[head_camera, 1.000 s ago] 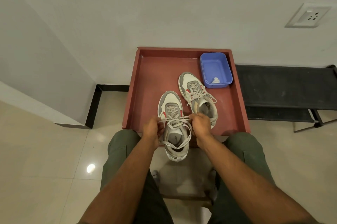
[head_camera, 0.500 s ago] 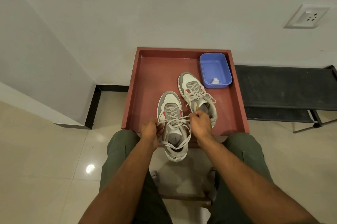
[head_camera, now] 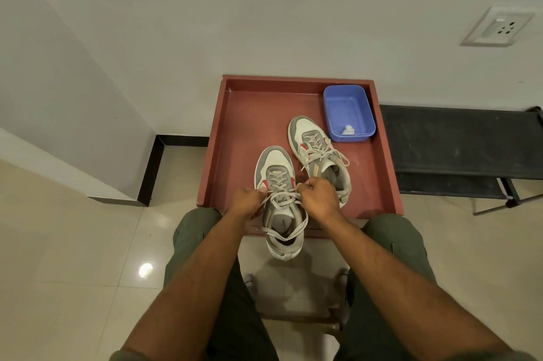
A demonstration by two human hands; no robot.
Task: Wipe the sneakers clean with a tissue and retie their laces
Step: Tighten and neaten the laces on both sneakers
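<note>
Two grey and white sneakers with red accents lie on a red-brown tray table (head_camera: 235, 137). The near sneaker (head_camera: 274, 166) hangs over the table's front edge, toe pointing away from me. My left hand (head_camera: 246, 202) grips one strand of its lace (head_camera: 283, 235) at the left side of the tongue. My right hand (head_camera: 318, 199) pinches the other strand at the right side. Two long lace loops droop over the sneaker's opening. The far sneaker (head_camera: 308, 137) lies behind my right hand with its laces tied in a bow. A crumpled white tissue (head_camera: 348, 130) sits in a blue tub (head_camera: 349, 96).
The blue tub stands at the tray table's back right corner. A black bench (head_camera: 458, 149) stands to the right against the white wall. A wall socket (head_camera: 496, 27) is at the upper right. My knees in green trousers flank the table's front edge over a tiled floor.
Both hands stay on the near sneaker's lace. They have drawn slightly closer to the knot, and the loops hang a little lower over the opening.
</note>
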